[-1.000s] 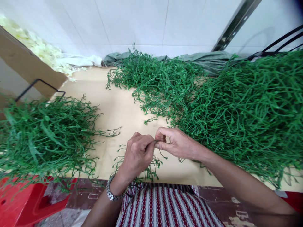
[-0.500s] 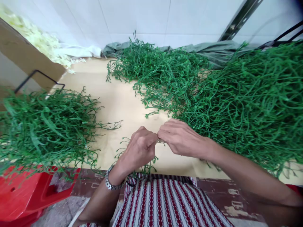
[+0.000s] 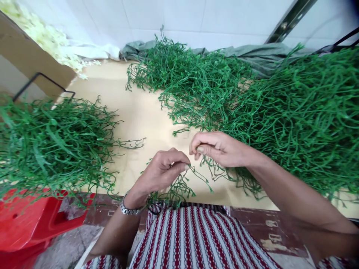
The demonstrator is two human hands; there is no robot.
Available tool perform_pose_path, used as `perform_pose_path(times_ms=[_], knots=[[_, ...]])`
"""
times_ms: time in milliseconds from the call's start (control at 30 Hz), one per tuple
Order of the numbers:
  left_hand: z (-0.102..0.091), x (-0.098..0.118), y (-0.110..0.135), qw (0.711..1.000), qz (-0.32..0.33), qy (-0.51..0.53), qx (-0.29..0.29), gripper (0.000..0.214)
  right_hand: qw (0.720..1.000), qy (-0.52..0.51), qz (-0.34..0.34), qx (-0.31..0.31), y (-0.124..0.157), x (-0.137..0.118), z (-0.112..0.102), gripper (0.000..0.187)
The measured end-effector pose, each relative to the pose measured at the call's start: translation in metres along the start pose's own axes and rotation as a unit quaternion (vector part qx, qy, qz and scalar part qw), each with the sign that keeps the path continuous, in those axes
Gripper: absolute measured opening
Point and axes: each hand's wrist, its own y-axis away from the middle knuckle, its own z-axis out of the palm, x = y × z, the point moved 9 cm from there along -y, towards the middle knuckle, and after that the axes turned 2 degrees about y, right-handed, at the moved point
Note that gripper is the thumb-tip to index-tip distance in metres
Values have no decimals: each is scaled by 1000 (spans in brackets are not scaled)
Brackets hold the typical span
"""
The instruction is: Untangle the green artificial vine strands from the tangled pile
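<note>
My left hand (image 3: pixel 162 170) is closed in a pinch on a thin green plastic sprig (image 3: pixel 179 185) that hangs toward my lap. My right hand (image 3: pixel 221 149) sits a little to the right and higher, fingers curled on another green sprig (image 3: pixel 224 173) trailing beneath it. Both hands hover over the near edge of a beige board (image 3: pixel 140 119). A watch is on my left wrist.
A large heap of green plastic sprigs (image 3: pixel 294 116) fills the right side and a smaller one (image 3: pixel 185 78) lies at the back. Another bundle (image 3: pixel 50 142) rests at the left above a red plastic stool (image 3: pixel 25 228). A grey-green cloth (image 3: pixel 252 52) lies against the white tiled wall.
My hands were pinched together on one piece; now they have drawn apart, the right lifting up and right, each with a sprig. The view tilted slightly.
</note>
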Motion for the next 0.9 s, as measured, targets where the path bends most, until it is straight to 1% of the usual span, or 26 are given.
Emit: perform_pose_path(times_ms=[67, 133, 200, 267, 400, 500, 600, 700, 800, 900], knots=[[-4, -6, 0, 999, -31, 21, 31, 11, 998, -32, 41, 45, 1, 11, 1, 17], [-7, -7, 0, 997, -43, 21, 63, 10, 994, -32, 62, 81, 2, 16, 5, 16], [-9, -7, 0, 995, -47, 18, 82, 11, 992, -7, 64, 113, 3, 16, 7, 13], [-7, -8, -1, 995, -52, 28, 86, 12, 989, 34, 52, 133, 4, 13, 9, 10], [-5, -15, -1, 992, -68, 54, 90, 14, 983, 120, 1, 142, 6, 3, 12, 9], [-5, -19, 1, 992, -74, 37, 92, 15, 976, 164, -36, 138, 7, -3, 14, 8], [-5, -20, 3, 992, -81, 24, 92, 15, 971, 193, -46, 131, 8, -4, 15, 11], [-5, -21, 3, 991, -89, 38, 93, 14, 971, 193, -44, 136, 8, -4, 12, 14], [-5, -23, 4, 986, -94, 85, 104, 16, 972, 172, -45, 154, 8, -6, 7, 10], [-5, -26, 4, 981, -99, 123, 114, 16, 976, 144, -37, 160, 7, -8, 4, 7]])
